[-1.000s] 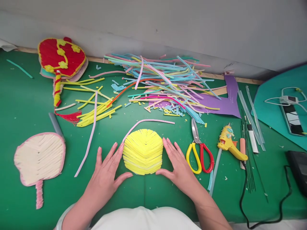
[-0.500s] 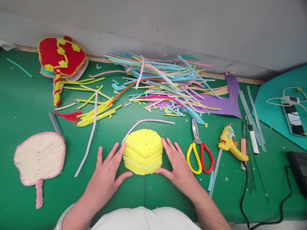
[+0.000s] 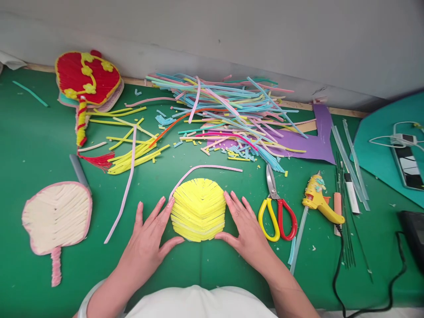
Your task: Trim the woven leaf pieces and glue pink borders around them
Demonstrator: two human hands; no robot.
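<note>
A yellow woven fan face (image 3: pixel 198 209) made of overlapping strips lies flat on the green table (image 3: pixel 39 145) in front of me. My left hand (image 3: pixel 148 238) rests flat at its left edge, fingers spread, thumb under its lower rim. My right hand (image 3: pixel 245 229) lies flat at its right edge in the same way. Both hands touch the piece's sides and hold nothing. A pale pink strip (image 3: pixel 205 168) curves just behind the yellow piece.
Scissors (image 3: pixel 277 207) with yellow and red handles and a yellow glue gun (image 3: pixel 318 204) lie to the right. A heap of coloured strips (image 3: pixel 225 115) covers the back. A cream fan (image 3: pixel 56 218) and a red fan (image 3: pixel 86 77) sit at left. A phone (image 3: pixel 406 161) lies far right.
Both hands and the yellow piece stay put. The view has shifted very slightly.
</note>
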